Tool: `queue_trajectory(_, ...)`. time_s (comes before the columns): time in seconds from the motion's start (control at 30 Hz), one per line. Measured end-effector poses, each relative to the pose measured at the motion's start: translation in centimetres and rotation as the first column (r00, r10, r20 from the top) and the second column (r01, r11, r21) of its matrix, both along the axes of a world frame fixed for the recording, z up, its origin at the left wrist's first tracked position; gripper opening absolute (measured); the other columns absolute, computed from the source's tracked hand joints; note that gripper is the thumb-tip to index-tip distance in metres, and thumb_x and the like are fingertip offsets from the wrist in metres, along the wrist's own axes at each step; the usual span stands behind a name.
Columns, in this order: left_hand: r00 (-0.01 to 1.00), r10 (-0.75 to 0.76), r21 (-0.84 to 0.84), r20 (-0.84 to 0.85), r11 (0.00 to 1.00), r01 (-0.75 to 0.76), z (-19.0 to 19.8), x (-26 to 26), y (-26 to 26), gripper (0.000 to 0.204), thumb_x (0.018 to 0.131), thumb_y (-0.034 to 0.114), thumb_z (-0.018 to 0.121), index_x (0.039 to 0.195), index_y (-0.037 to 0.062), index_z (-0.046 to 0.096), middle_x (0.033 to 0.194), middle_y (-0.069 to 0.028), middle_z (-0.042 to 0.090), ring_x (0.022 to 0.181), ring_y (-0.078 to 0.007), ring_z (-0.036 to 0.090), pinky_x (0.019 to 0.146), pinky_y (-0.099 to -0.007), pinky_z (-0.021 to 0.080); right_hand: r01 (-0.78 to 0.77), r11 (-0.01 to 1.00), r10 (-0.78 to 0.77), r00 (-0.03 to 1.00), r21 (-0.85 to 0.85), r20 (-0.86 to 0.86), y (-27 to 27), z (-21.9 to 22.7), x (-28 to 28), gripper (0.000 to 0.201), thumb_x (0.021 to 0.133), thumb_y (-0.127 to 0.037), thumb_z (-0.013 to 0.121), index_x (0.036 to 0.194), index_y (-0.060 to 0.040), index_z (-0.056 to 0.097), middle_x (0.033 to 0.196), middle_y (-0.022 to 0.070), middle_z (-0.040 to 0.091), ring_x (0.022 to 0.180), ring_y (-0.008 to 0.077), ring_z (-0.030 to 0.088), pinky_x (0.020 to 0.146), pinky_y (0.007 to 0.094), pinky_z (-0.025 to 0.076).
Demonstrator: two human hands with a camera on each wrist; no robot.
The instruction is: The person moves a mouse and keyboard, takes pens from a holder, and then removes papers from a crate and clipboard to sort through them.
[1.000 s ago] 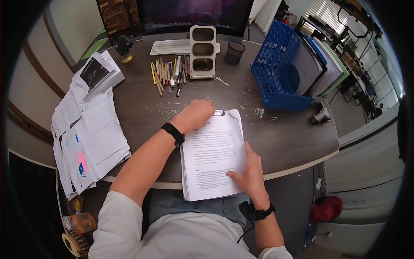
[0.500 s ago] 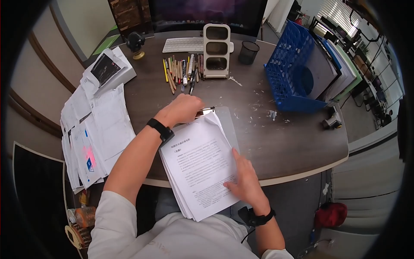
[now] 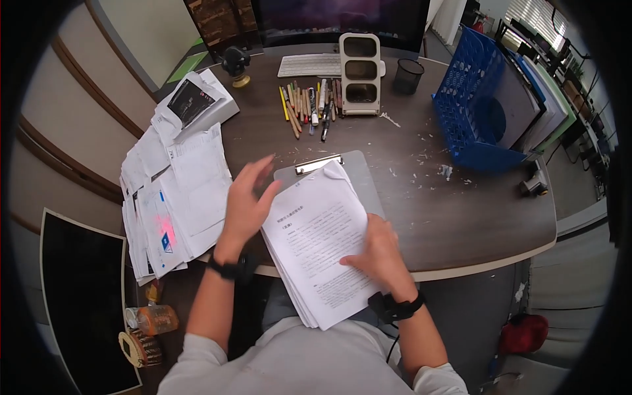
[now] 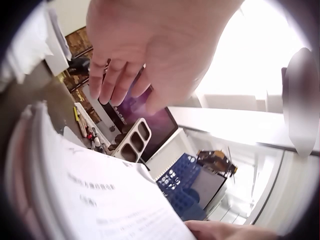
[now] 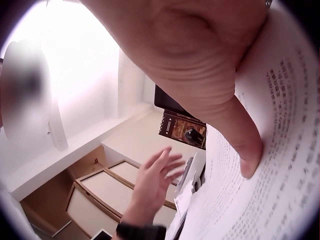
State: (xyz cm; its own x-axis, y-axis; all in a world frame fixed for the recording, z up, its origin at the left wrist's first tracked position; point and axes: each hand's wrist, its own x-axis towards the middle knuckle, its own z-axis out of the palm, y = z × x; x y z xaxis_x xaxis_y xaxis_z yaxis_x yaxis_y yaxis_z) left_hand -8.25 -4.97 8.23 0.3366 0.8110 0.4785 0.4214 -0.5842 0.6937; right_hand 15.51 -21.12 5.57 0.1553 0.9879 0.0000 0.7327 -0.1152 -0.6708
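A thick stack of printed paper (image 3: 322, 257) lies askew over a grey clipboard (image 3: 366, 172), its near end reaching past the desk's front edge. The clipboard's metal clip (image 3: 318, 164) shows beyond the top of the sheets. My right hand (image 3: 383, 255) holds the stack at its right side, thumb (image 5: 250, 159) on the top page and the other fingers at the edge, mostly hidden. My left hand (image 3: 247, 205) hovers by the upper left of the stack, fingers spread and holding nothing. The left wrist view shows its loose fingers (image 4: 116, 82) above the pages.
Pencils and pens (image 3: 309, 107) lie beside a beige three-slot holder (image 3: 361, 74) and a keyboard (image 3: 309, 65). A mesh cup (image 3: 408, 76) and a blue file rack (image 3: 471, 105) stand to the right. Loose papers (image 3: 197, 178) cover the desk's left side.
My left hand has let go at the clip and moved left and nearer with its fingers spreading. The stack has turned and slid toward me, uncovering the clip and the clipboard's right part.
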Motion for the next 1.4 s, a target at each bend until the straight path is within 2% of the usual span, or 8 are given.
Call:
queue_trajectory(0.13,0.937,0.295,-0.376,0.188,0.903,-0.209,-5.0,-7.7,-9.6,0.018,0.1,0.01,0.067,0.087,-0.0021,0.068,0.07,-0.0006,0.062,0.063,-0.0049,0.056,0.057,-0.0235,0.044,-0.001,1.0,0.0,0.999,-0.024,-0.042,-0.1,-0.8,0.7,0.061,0.062,-0.011,0.093,0.111,0.0018,0.057,0.108,0.0214,0.061,0.108,0.0416,0.056,0.095,0.0469,0.046)
queue_trajectory(0.37,0.961,0.089,-0.872,0.26,0.449,0.195,-7.9,-10.9,-15.8,0.077,0.112,0.055,0.022,0.119,-0.0077,0.066,0.102,-0.0166,0.074,0.084,-0.0223,0.071,0.075,-0.0327,0.056,0.045,0.993,-0.09,0.886,-0.108,-0.455,0.6,-0.6,-1.2,0.048,0.074,-0.001,0.083,0.11,0.0021,0.052,0.102,0.0246,0.068,0.094,0.0355,0.07,0.083,0.0386,0.055)
queue_trajectory(0.57,0.967,0.024,-0.704,0.253,0.691,0.167,-5.1,-7.5,-13.5,0.044,0.113,0.035,0.038,0.125,0.0003,0.064,0.092,-0.0077,0.068,0.084,-0.0128,0.067,0.068,-0.027,0.054,0.161,0.979,-0.043,0.757,0.123,-0.651,1.4,-2.9,-1.6,0.043,0.081,0.005,0.076,0.115,-0.0016,0.051,0.106,0.015,0.069,0.099,0.0203,0.068,0.086,0.0317,0.054)
queue_trajectory(0.93,0.629,0.148,-0.575,0.763,0.6,0.556,-0.6,-7.7,-11.9,0.059,0.113,0.04,0.036,0.147,-0.0074,0.045,0.141,-0.0151,0.059,0.128,-0.0216,0.058,0.108,-0.0331,0.045,0.311,0.917,0.112,0.4,0.25,-0.91,2.8,1.7,-3.7,0.048,0.091,0.001,0.074,0.133,0.0019,0.051,0.122,0.0105,0.067,0.111,0.0173,0.064,0.099,0.0311,0.049)
queue_trajectory(1.13,0.644,0.483,-0.765,0.593,0.588,0.263,-5.0,-10.7,-10.7,0.033,0.105,0.013,0.058,0.132,-0.0062,0.059,0.122,-0.0125,0.069,0.109,-0.0173,0.067,0.094,-0.0313,0.053,-0.126,0.969,0.182,0.944,0.212,-0.274,4.6,-1.3,-4.7,0.034,0.084,-0.004,0.08,0.113,0.0051,0.065,0.104,0.0169,0.073,0.095,0.0181,0.07,0.083,0.0319,0.054)
queue_trajectory(1.2,0.625,0.496,-0.769,0.603,0.569,0.291,-6.0,-10.8,-11.0,0.032,0.102,0.008,0.063,0.13,-0.0059,0.061,0.121,-0.0128,0.07,0.106,-0.017,0.068,0.094,-0.0312,0.054,-0.108,0.988,0.138,0.933,0.109,-0.331,4.4,-1.5,-5.3,0.04,0.081,-0.003,0.081,0.116,0.0047,0.065,0.098,0.0197,0.074,0.086,0.0198,0.071,0.079,0.0311,0.054)
queue_trajectory(1.33,0.59,0.483,-0.698,0.648,0.687,0.205,-4.2,-11.7,-11.9,0.032,0.099,0.005,0.068,0.128,-0.006,0.062,0.118,-0.0138,0.072,0.1,-0.0159,0.07,0.092,-0.0302,0.054,0.017,0.999,0.005,0.835,0.034,-0.55,3.6,-1.2,-5.3,0.03,0.085,-0.004,0.078,0.113,0.0044,0.07,0.092,0.0136,0.076,0.08,0.0123,0.068,0.075,0.0282,0.054)
queue_trajectory(1.4,0.538,0.468,-0.637,0.701,0.75,0.178,-3.0,-12.1,-11.6,0.029,0.099,0.004,0.066,0.125,-0.0067,0.064,0.115,-0.0126,0.073,0.098,-0.0154,0.07,0.09,-0.0297,0.055,0.142,0.99,-0.049,0.494,0.025,-0.868,3.5,-0.3,-4.6,0.018,0.09,-0.006,0.075,0.105,0.0027,0.073,0.09,0.0097,0.076,0.08,0.0101,0.067,0.073,0.0263,0.053)
